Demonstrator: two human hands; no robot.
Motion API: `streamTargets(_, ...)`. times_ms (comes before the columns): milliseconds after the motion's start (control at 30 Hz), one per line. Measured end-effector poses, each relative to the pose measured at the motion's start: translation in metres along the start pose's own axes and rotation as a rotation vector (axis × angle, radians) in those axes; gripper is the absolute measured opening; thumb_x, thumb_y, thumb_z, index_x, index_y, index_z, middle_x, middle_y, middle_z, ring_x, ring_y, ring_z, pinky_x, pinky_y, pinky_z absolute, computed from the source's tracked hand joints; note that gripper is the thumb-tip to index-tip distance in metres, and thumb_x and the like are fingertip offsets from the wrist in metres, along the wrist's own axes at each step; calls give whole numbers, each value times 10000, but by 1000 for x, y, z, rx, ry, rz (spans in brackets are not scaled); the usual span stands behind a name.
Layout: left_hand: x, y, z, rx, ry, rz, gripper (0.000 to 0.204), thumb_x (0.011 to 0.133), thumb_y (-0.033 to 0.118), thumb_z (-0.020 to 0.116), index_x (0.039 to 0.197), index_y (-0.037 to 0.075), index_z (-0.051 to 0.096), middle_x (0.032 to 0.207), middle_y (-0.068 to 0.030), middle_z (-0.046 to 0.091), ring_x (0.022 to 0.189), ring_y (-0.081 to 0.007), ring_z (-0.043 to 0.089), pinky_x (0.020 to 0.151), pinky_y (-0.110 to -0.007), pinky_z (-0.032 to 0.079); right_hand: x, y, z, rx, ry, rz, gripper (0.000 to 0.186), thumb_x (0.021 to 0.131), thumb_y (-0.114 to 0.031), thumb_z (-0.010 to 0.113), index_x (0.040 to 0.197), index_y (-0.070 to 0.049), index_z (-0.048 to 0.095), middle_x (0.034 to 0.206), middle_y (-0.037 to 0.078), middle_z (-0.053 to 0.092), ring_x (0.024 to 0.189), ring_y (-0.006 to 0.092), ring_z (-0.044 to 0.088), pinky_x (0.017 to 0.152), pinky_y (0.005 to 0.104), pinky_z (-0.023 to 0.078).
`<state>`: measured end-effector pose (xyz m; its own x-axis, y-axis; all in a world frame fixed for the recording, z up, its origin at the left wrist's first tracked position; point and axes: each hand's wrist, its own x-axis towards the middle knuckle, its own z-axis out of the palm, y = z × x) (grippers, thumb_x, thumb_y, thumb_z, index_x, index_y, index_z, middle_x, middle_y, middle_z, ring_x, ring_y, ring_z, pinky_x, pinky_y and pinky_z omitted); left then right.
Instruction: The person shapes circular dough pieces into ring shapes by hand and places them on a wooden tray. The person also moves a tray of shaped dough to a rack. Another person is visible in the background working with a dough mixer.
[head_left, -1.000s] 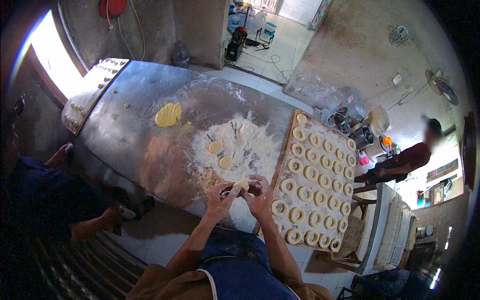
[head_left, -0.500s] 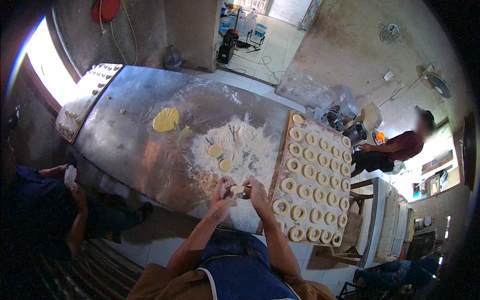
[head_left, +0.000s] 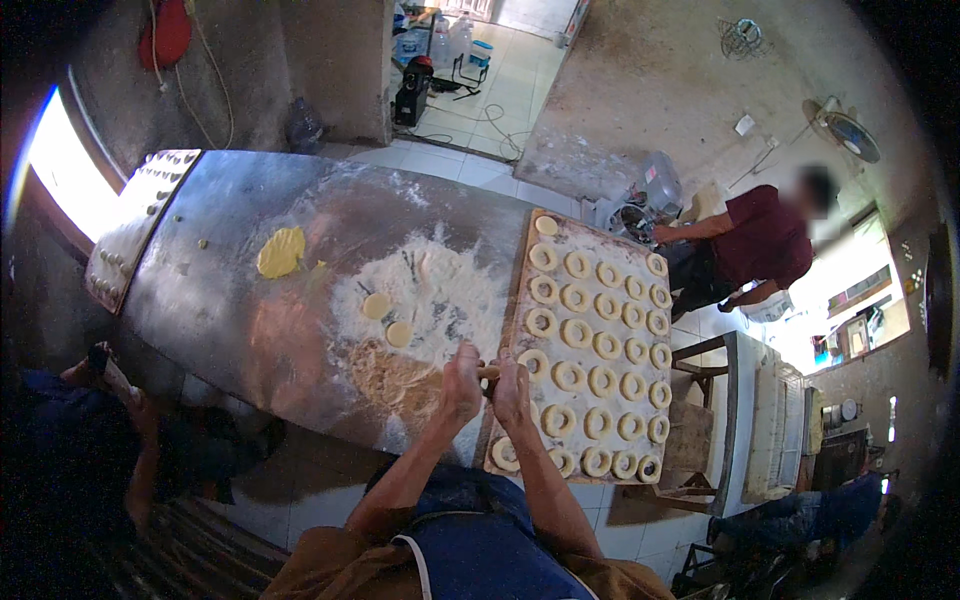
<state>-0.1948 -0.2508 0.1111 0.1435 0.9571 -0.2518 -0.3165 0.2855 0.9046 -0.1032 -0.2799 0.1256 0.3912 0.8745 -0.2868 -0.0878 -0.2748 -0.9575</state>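
My left hand (head_left: pixel 461 382) and my right hand (head_left: pixel 511 392) are close together above the near edge of the metal table. Both are closed around a short brown stick-like piece (head_left: pixel 488 373) that spans the gap between them. Whether any dough is wrapped on it is hidden by my fingers. Two pale round dough pieces (head_left: pixel 376 306) lie on spread white flour (head_left: pixel 440 280) beyond my left hand. Just right of my hands is a floured board (head_left: pixel 519 290) with rows of dough rings (head_left: pixel 577 332); one plain disc (head_left: pixel 546 226) sits at its far left corner.
A flat yellow dough-like patch (head_left: pixel 281 252) lies on the metal table (head_left: pixel 225 290). A second board (head_left: pixel 140 235) with small pieces stands at its far left end. One person sits at the left, holding something pale; another person (head_left: pixel 765 235) stands beyond the ring board.
My view has swung right, and my hands are now nearer the ring board. The pale dough that showed between my fingers is out of sight. The person at the right has turned and leaned.
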Motion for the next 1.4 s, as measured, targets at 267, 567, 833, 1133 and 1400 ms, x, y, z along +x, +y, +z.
streamTargets(267,13,-37,52,-79,-153,67,472,988,438,389,1223,29,411,929,-71,543,803,-187,522,721,-353,438,37,12,-71,-21,-8,-111,505,1004,-393,349,896,26,609,791,60,614,622,123,486,591,272,428)
streamTargets(567,73,-67,150,78,-119,54,394,965,396,436,867,42,580,722,-67,570,616,-170,540,557,-347,445,80,-18,-141,165,55,-27,392,990,-269,450,718,1,535,689,2,546,666,132,492,614,319,425)
streamTargets(833,132,-81,242,269,-81,460,351,969,370,467,949,34,568,681,-31,554,558,-171,504,505,-350,418,162,-26,-218,100,51,-204,388,989,-261,440,714,-3,530,639,-21,465,608,80,415,546,298,386)
streamTargets(1133,190,-96,344,493,-259,476,371,980,424,417,989,70,526,810,-2,518,673,-138,453,592,-343,398,249,-72,-307,-184,158,-281,528,1001,-388,348,633,-20,438,579,11,424,570,108,387,520,324,342)
streamTargets(1400,303,-116,423,755,1,372,269,926,271,459,931,28,574,811,-199,608,857,-346,603,740,-428,459,337,-98,-366,-627,292,-573,406,774,-288,709,986,24,561,869,194,623,770,326,602,713,427,474)
